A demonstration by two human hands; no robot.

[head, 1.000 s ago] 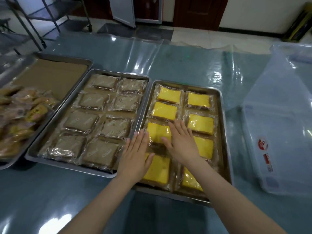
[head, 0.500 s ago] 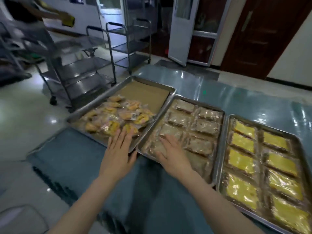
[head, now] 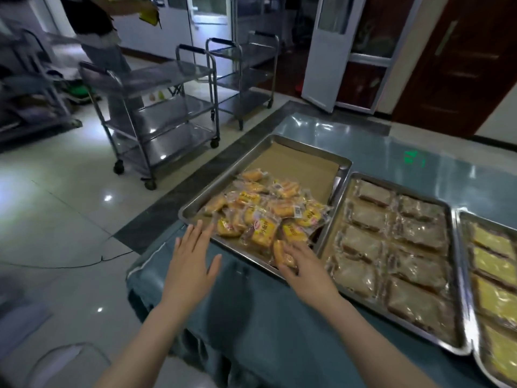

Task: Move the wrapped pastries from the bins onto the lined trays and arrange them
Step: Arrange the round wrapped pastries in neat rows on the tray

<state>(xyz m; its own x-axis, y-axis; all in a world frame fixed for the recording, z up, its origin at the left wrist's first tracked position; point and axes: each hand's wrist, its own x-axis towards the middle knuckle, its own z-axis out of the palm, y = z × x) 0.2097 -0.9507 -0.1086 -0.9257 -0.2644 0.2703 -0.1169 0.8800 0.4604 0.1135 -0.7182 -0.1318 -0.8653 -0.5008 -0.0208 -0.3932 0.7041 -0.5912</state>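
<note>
The left hand is held spread above the worktop at the near-left corner of the left tray, with nothing gripped. The right hand is laid flat, fingers close together, on one pastry at that tray's near rim, beside the loose pile. Brown pastries are lined up in the middle tray, yellow slices in the right tray.

yellow-cake tray cropped right, bystander blurred

Trays: three
Brown wrapped pastries: eight, right of the right hand
Carts: two, beyond the left hand
</note>
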